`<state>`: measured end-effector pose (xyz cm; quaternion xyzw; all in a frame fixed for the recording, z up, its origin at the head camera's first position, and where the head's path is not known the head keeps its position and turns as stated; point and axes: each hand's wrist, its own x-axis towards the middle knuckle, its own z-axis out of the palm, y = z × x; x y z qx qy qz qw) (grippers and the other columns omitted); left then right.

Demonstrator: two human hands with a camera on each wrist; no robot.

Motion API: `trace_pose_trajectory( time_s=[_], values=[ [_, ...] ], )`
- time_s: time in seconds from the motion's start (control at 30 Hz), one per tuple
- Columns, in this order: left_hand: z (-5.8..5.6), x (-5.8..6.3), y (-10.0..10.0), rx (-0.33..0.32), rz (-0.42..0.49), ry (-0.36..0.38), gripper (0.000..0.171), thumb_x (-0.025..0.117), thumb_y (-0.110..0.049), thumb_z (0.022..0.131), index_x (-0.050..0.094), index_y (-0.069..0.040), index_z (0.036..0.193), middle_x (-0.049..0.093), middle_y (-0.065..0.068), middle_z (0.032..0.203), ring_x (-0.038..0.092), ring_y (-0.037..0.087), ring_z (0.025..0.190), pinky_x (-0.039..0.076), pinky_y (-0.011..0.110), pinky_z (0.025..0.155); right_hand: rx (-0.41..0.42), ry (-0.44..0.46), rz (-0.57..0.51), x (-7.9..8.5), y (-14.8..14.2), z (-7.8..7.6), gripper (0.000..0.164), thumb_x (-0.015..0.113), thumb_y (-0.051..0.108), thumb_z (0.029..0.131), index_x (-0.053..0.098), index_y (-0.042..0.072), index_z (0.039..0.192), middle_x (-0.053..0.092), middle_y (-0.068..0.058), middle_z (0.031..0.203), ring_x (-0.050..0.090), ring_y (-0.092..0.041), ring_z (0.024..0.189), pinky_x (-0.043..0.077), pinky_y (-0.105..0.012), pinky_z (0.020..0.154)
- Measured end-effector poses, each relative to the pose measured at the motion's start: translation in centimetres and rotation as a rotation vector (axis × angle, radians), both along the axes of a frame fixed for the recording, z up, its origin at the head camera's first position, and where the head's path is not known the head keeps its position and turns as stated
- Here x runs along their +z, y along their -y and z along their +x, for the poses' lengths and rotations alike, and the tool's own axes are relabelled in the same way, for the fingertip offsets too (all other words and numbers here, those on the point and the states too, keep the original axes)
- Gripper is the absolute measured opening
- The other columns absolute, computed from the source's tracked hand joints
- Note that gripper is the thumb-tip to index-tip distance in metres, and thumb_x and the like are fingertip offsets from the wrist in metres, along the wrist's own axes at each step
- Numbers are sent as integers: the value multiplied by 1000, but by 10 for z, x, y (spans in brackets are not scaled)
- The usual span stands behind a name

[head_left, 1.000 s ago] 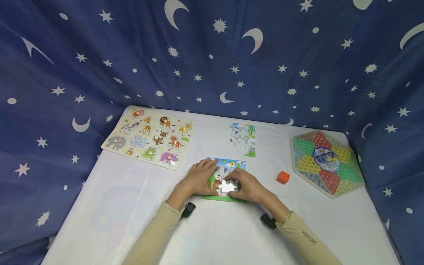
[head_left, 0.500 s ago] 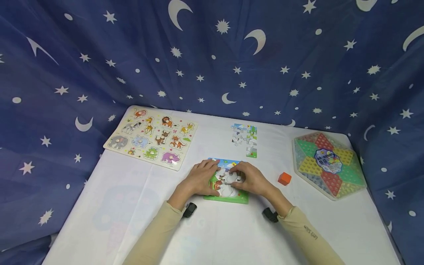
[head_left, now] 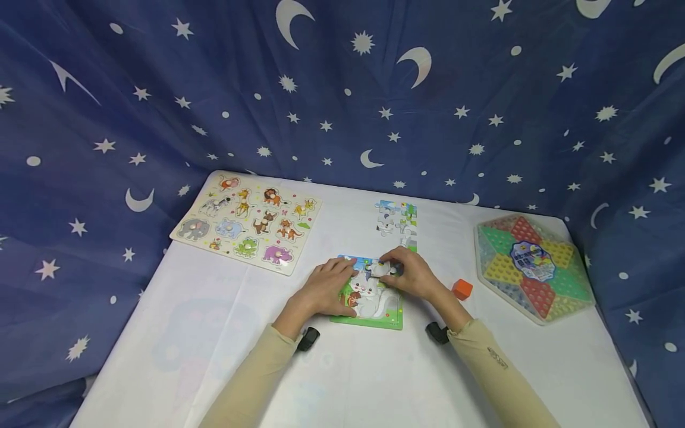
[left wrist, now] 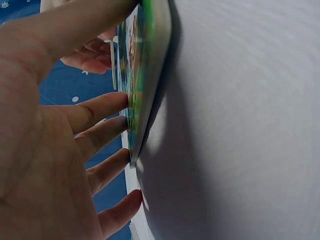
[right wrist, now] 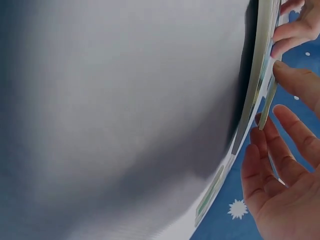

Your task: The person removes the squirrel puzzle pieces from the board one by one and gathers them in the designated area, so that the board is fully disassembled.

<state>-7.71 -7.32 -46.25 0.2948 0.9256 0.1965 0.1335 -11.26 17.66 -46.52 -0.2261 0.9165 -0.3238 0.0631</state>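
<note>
A jigsaw puzzle board (head_left: pixel 374 323) with a white squirrel picture and green lower border lies in front of me on the white table. My left hand (head_left: pixel 325 289) rests along its left side. In the left wrist view, the fingers (left wrist: pixel 100 107) of that hand stretch out with several tips on the board's face. My right hand (head_left: pixel 411 274) pinches a white and grey jigsaw piece (head_left: pixel 380 269) over the board's upper right part. Seen from the right wrist, the piece (right wrist: pixel 268 105) is edge-on between thumb and fingers, tilted against the board.
Several loose jigsaw pieces (head_left: pixel 386 223) lie beyond the board, some behind my right hand. An orange-red cube (head_left: pixel 462 289) sits by my right wrist. At the back left is an animal peg puzzle (head_left: pixel 257 249); on the right, a hexagonal box (head_left: pixel 569 303) with coloured beads.
My right hand has moved away from me across the board with the piece, from the lower right part to the upper right. The left hand stays at the left side.
</note>
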Motion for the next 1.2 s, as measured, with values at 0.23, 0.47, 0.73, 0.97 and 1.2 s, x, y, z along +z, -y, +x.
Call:
trace_pose_trajectory(
  time_s=[0.23, 0.47, 0.73, 0.97, 1.2],
  values=[
    [0, 0, 0, -2, -10, -8, 88, 83, -52, 72, 49, -11, 142, 30, 8, 159, 27, 29, 143, 31, 52, 109, -18, -32, -13, -1, -1, -11, 38, 85, 12, 76, 70, 4, 110, 67, -7, 102, 60, -23, 92, 51, -38, 78],
    [1, 1, 0, -8, -5, -9, 88, 83, -52, 71, 49, -11, 141, 31, 8, 158, 27, 30, 143, 32, 52, 109, -36, -32, -35, -2, -2, -18, 37, 85, 12, 76, 70, 3, 109, 67, -9, 101, 59, -23, 88, 51, -38, 77],
    [0, -1, 0, -7, -19, -4, 89, 83, -54, 72, 48, -12, 142, 30, 8, 159, 26, 30, 144, 32, 52, 109, -54, -73, -45, -1, 0, -31, 37, 86, 10, 75, 70, 1, 108, 67, -11, 101, 59, -25, 89, 49, -39, 75],
    [0, -1, 0, -6, -17, -4, 89, 82, -53, 72, 48, -12, 143, 30, 8, 159, 26, 30, 144, 32, 52, 109, -91, -68, -68, -3, 2, -40, 36, 85, 9, 76, 70, 0, 107, 66, -14, 102, 61, -28, 92, 52, -41, 76],
    [0, -2, 0, -8, -16, -13, 90, 83, -54, 71, 48, -12, 143, 31, 7, 159, 27, 29, 143, 33, 51, 109, -131, -64, -59, -5, 1, -47, 33, 83, 8, 78, 70, 0, 107, 66, -14, 105, 61, -30, 95, 51, -43, 81]
  ],
)
